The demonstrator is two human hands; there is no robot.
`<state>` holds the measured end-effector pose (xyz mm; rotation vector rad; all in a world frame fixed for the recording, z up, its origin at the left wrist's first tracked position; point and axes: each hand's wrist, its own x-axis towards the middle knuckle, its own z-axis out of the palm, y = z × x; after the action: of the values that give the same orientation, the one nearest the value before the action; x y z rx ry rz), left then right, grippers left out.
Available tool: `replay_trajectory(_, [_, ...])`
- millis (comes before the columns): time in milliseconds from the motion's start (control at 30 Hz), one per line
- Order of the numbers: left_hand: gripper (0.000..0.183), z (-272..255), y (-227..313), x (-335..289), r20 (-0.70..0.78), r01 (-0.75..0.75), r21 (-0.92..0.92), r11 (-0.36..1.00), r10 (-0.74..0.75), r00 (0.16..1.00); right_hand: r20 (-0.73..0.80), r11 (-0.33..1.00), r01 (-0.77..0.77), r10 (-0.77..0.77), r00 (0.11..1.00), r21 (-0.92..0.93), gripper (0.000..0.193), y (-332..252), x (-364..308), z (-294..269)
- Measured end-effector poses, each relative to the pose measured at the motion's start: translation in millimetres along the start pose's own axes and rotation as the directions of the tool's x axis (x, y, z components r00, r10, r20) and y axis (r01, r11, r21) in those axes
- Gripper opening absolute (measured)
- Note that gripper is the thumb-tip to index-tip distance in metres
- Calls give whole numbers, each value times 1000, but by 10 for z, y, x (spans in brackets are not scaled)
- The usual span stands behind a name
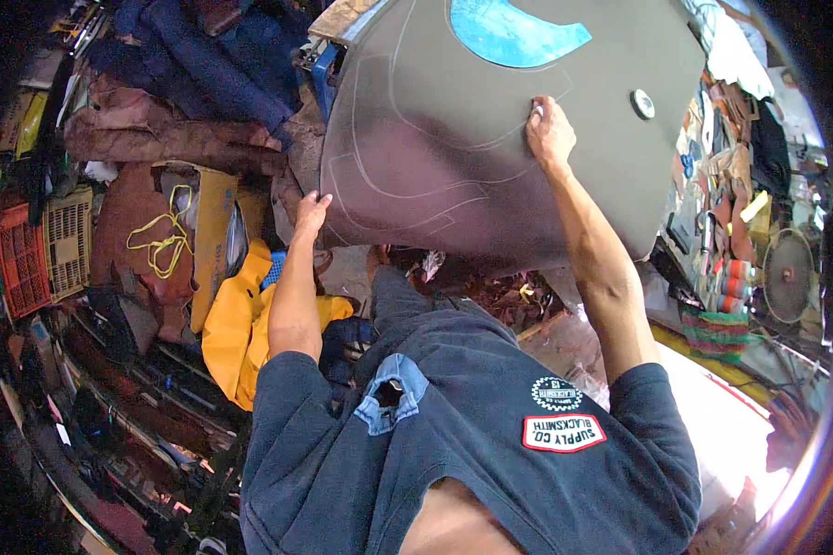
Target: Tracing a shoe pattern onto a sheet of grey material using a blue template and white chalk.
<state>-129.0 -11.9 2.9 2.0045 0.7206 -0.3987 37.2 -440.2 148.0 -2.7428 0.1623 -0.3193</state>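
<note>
A large dark brown sheet that looks like leather (435,176) lies in front of me, its near part drooping over an edge. Pale curved outlines are drawn on it. At its left edge my left hand (312,217) is closed, gripping the border. My right hand (551,134) rests on the middle of the sheet with fingers pinched together. Something small and pale shows at those fingers, too small to name. Just beyond lies a shiny blue curved template (518,35), flat on the sheet. A small round white-faced object with a dark rim (642,104) sits to the right.
Dark blue cloth (204,69) and brown hide pieces (167,134) are heaped at the left. Nearer are a cardboard box (215,231), yellow material (236,319) and plastic crates (23,259). A round fan (789,276) and piled scraps stand at the right.
</note>
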Motion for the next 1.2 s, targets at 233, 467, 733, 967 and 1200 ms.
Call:
replay_trajectory(233, [68, -76, -489, 324, 98, -12, -79, 997, 20, 995, -19, 1000, 9, -10, 1000, -27, 21, -102, 8, 8])
replay_trajectory(467, [67, -154, -154, 162, 91, 20, -31, 999, -17, 996, -17, 1000, 2, -2, 1000, 5, 21, -7, 6, 26])
replay_trajectory(733, [56, -324, -157, 249, 159, -25, 47, 999, 17, 987, -89, 996, 65, -59, 994, 55, 18, -73, -23, 67])
replay_trajectory(967, [65, -305, -252, 650, 233, 11, 182, 983, -54, 971, -118, 996, 65, -58, 991, 54, 19, -90, -33, 35])
replay_trajectory(1200, [63, -307, -507, 1211, 402, -89, 332, 939, -55, 914, -108, 998, 49, -45, 993, 38, 20, -205, -48, 2])
